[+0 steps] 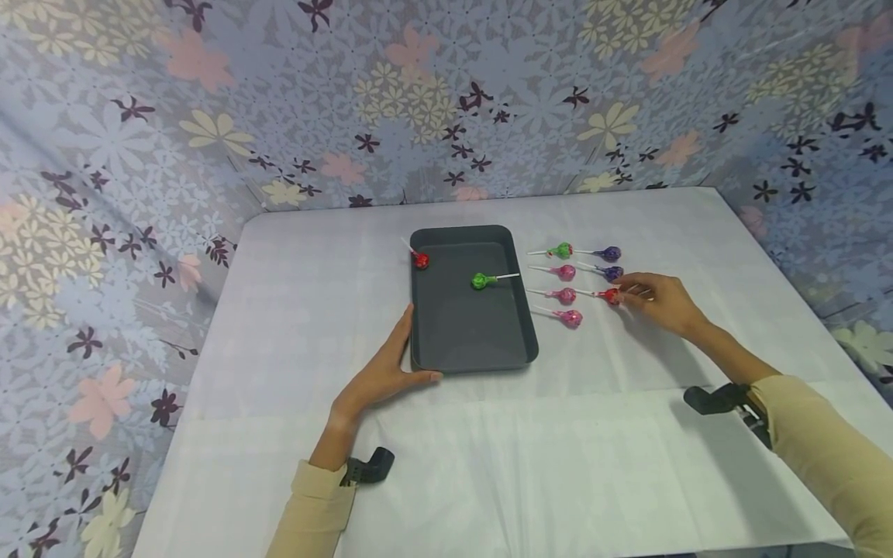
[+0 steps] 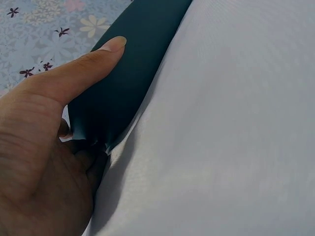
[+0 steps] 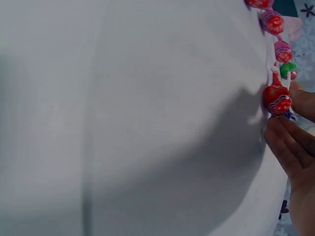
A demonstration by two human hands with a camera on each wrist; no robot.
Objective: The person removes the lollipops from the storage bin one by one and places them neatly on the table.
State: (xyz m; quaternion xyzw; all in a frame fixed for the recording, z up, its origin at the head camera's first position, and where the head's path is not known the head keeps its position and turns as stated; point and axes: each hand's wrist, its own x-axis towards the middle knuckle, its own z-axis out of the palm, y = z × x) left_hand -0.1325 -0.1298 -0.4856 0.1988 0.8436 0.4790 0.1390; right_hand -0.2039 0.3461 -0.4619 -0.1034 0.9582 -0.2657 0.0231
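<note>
My left hand (image 1: 380, 380) lies along the near left corner of a dark grey tray (image 1: 470, 333), its fingers straight against the left side and the thumb along the front wall. In the left wrist view, the thumb (image 2: 96, 66) presses flat on the outer wall. Over at the right, my right hand (image 1: 659, 301) pinches a red lollipop (image 1: 611, 296) by its wrapped head, the white stick pointing left. In the right wrist view, thumb and fingertips meet the red head (image 3: 277, 100) from two sides. Inside the tray are a red lollipop (image 1: 422, 261) and a green lollipop (image 1: 479, 281).
Right of the tray lie a green lollipop (image 1: 563, 250), three pink lollipops (image 1: 566, 273) in a column, and two purple lollipops (image 1: 611, 253) close to my right hand. A white cloth (image 1: 328, 271) covers the table. Floral fabric (image 1: 446, 101) hangs behind.
</note>
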